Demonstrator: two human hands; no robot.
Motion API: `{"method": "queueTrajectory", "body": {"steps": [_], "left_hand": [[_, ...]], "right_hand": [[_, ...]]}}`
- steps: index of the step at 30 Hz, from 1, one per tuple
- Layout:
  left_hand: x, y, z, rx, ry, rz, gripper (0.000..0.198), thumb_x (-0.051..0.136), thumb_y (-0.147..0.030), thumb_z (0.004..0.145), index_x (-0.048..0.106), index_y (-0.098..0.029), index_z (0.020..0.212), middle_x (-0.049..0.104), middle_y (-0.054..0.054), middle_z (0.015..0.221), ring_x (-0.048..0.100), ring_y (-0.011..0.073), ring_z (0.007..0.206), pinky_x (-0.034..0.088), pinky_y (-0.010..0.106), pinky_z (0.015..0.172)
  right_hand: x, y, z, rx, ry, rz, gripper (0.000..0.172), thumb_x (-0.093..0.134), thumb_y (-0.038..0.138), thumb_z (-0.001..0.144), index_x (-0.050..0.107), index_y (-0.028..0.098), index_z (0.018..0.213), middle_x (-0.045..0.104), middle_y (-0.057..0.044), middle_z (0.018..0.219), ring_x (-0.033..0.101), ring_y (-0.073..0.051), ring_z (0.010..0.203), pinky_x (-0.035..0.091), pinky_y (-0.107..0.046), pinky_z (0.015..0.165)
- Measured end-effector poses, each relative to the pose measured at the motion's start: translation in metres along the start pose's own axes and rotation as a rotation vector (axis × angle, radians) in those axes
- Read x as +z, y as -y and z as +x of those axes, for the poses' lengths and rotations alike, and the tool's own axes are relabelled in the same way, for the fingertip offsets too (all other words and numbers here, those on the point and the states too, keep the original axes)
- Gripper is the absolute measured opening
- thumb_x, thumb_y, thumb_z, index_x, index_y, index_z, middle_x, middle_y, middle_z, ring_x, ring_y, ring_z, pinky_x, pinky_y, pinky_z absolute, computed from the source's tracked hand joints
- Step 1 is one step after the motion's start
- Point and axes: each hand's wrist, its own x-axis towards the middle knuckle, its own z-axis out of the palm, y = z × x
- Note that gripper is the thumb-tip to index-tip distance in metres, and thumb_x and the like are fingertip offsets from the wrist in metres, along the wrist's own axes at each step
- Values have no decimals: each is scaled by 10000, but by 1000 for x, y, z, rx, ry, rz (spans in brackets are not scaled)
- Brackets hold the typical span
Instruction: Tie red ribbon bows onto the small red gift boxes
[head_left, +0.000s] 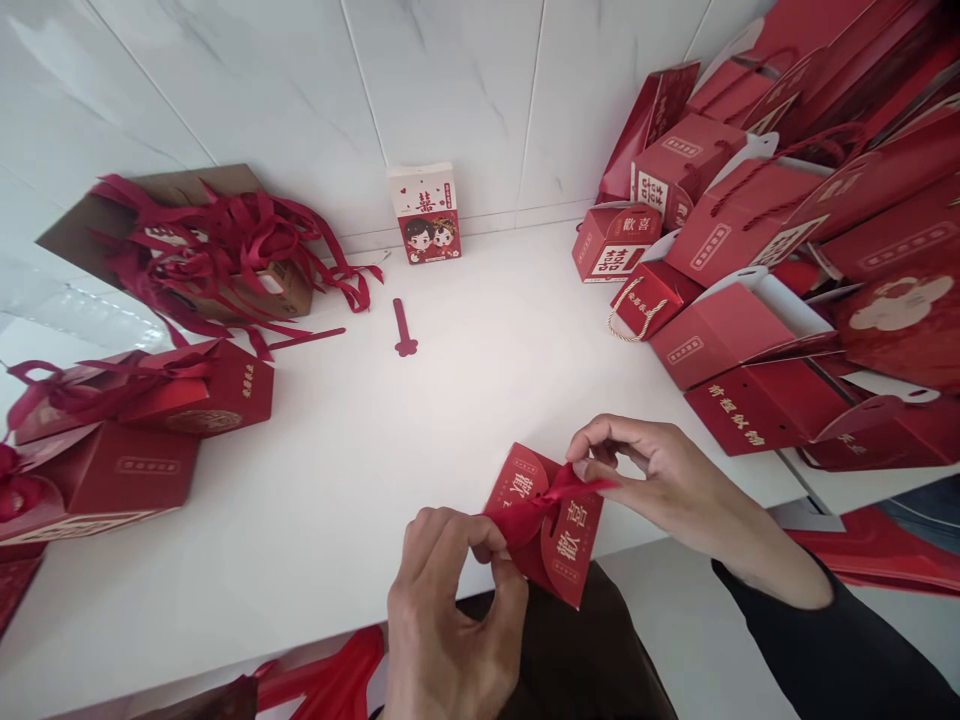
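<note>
A small red gift box (568, 545) with gold Chinese characters rests at the table's front edge, close to my body. A red ribbon (525, 518) crosses its top and looks twisted or knotted at the middle. My left hand (465, 600) pinches the ribbon on the left side between thumb and forefinger. On the right, my right hand (626, 465) pinches the other part of the ribbon, with a loose end sticking out past the thumb. The underside of the box is hidden.
A cardboard box (296, 292) heaped with red ribbons stands at the back left. Ribboned red boxes (142, 465) sit at the left. An upright picture carton (433, 240) and a flower-ended strip (403, 325) are ahead. Many red boxes (727, 330) are piled at the right.
</note>
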Motion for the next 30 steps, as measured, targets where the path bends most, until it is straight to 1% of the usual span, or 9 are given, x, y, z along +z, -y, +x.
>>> {"method": "queueTrajectory", "body": {"steps": [2, 8, 14, 16, 20, 23, 25, 27, 30], "left_hand": [[-2, 1, -1, -30, 18, 3, 181, 537, -62, 837, 545, -239, 801, 579, -25, 716, 544, 151, 664, 489, 291, 618], [-6, 5, -9, -188, 20, -33, 152, 525, -112, 821, 540, -246, 751, 555, -5, 700, 538, 174, 674, 463, 268, 531], [-7, 5, -14, -290, 20, -56, 147, 517, -123, 824, 521, -252, 754, 532, 1, 705, 516, 172, 678, 338, 225, 415], [-10, 4, -15, -319, 22, -46, 145, 513, -139, 843, 515, -255, 757, 531, -1, 716, 506, 175, 698, 339, 234, 430], [-15, 0, -15, -251, 11, -19, 115, 499, -154, 883, 538, -260, 865, 547, -3, 799, 510, 179, 772, 464, 304, 659], [-16, -3, -13, -196, -19, -20, 253, 542, -182, 875, 573, -260, 1113, 577, 54, 1050, 554, 208, 937, 509, 345, 784], [-12, -4, -11, -152, 11, -9, 340, 572, -194, 876, 575, -254, 1210, 552, 89, 1205, 567, 229, 1056, 531, 354, 828], [-7, -1, -9, -91, 68, 8, 350, 601, -199, 887, 584, -260, 1232, 554, 91, 1233, 575, 234, 1098, 547, 347, 828], [0, 5, -6, -12, 110, 19, 294, 616, -169, 906, 610, -277, 1179, 597, 63, 1140, 590, 217, 1045, 560, 329, 796]], "right_hand": [[-1, -2, 1, -14, -24, -32, 106, 639, 309, 917, 718, 263, 864, 705, -8, 861, 567, -202, 794, 456, -333, 738], [-4, -11, 2, -1, -16, -30, 118, 613, 297, 935, 715, 265, 886, 703, -5, 863, 572, -199, 800, 449, -329, 731], [-4, -15, 2, 12, -28, -5, 115, 621, 310, 928, 695, 257, 858, 672, 12, 830, 562, -185, 779, 433, -325, 728], [-5, -16, 2, 15, -28, -14, 130, 614, 324, 936, 689, 254, 855, 673, 8, 838, 569, -189, 792, 438, -331, 744], [-5, -11, -1, 22, 6, -63, 193, 580, 435, 985, 694, 283, 1017, 697, -12, 986, 604, -209, 861, 442, -335, 707], [-1, -3, -3, -50, 50, -85, 275, 585, 529, 989, 658, 323, 1154, 666, -22, 1168, 616, -231, 1008, 467, -336, 729], [3, 2, -3, -126, 81, -97, 221, 612, 507, 989, 661, 329, 1110, 641, -10, 1189, 597, -223, 1091, 474, -345, 858], [6, 6, -2, -155, 87, -123, 156, 611, 463, 1003, 664, 318, 1027, 634, 3, 1147, 592, -202, 1087, 463, -338, 913], [8, 8, 0, -124, 87, -152, 170, 556, 451, 1033, 647, 316, 987, 626, 10, 1127, 601, -181, 1023, 487, -302, 773]]}}
